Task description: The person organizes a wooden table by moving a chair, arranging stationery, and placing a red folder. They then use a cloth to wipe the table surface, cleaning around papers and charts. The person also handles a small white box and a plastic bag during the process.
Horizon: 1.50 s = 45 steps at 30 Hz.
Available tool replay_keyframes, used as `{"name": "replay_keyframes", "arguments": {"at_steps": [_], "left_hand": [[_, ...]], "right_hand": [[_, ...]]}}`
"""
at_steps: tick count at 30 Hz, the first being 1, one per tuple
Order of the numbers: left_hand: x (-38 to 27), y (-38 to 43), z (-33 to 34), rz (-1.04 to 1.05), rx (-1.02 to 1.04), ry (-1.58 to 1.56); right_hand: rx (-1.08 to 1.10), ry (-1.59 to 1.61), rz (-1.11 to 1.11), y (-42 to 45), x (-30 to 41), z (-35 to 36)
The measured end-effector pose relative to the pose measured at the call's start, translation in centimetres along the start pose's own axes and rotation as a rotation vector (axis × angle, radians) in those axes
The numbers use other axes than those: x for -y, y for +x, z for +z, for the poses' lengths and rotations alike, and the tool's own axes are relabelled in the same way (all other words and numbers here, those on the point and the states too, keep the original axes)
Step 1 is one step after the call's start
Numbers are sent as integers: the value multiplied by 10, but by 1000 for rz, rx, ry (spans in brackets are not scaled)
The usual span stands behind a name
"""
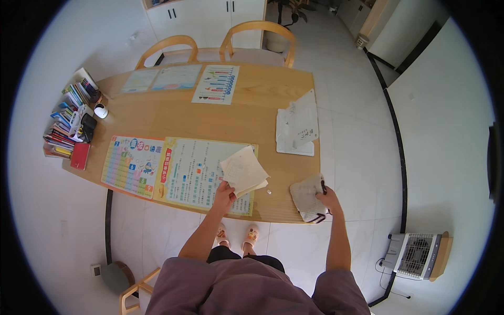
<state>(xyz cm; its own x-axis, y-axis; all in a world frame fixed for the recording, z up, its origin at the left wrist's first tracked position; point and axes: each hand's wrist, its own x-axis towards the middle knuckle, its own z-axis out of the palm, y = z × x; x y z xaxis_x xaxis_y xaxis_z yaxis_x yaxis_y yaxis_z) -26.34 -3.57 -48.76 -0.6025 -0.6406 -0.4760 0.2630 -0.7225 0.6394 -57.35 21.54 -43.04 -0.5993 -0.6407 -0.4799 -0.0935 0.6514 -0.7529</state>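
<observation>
My left hand (225, 194) grips the near edge of a small stack of cream paper sheets (244, 169), held above a yellow-bordered poster (189, 173) on the wooden table (260, 126). At the table's near right corner my right hand (327, 199) has hold of the right side of a light cloth (307, 197) with dark trim. A small white bit (269, 191) lies between the papers and the cloth. Beyond the cloth, near the right edge, stands a white folding stand or opened case (303, 126) with writing on its panel.
Books (63, 130), a red book (80, 156) and a white camera-like device (101, 110) line the table's left end. A colourful chart (130, 165) lies left of the poster. Two wooden chairs (260, 25) stand at the far side; a heater (417, 256) stands on the right.
</observation>
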Motion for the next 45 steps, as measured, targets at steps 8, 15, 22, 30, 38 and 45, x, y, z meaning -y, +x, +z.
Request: {"name": "replay_keyframes", "arguments": {"at_steps": [8, 15, 22, 30, 38, 45], "left_hand": [[-29, -39, -6, -82, 129, -23], [-27, -75, -27, -233, 50, -12], [-12, -83, -78, -253, 97, -166], [-34, -100, -78, -194, 55, -76], [-35, -98, -67, -211, 87, -201], [-28, -99, -86, -222, 104, -97]], "right_hand": [[-452, -852, -43, -14, 89, 66], [-267, -775, -219, -1, 102, 115], [-375, -810, -280, 1, 69, 114], [-496, -1316, -394, -16, 132, 62], [-436, -1403, -486, 21, 52, 129], [62, -963, -314, 19, 103, 61]]}}
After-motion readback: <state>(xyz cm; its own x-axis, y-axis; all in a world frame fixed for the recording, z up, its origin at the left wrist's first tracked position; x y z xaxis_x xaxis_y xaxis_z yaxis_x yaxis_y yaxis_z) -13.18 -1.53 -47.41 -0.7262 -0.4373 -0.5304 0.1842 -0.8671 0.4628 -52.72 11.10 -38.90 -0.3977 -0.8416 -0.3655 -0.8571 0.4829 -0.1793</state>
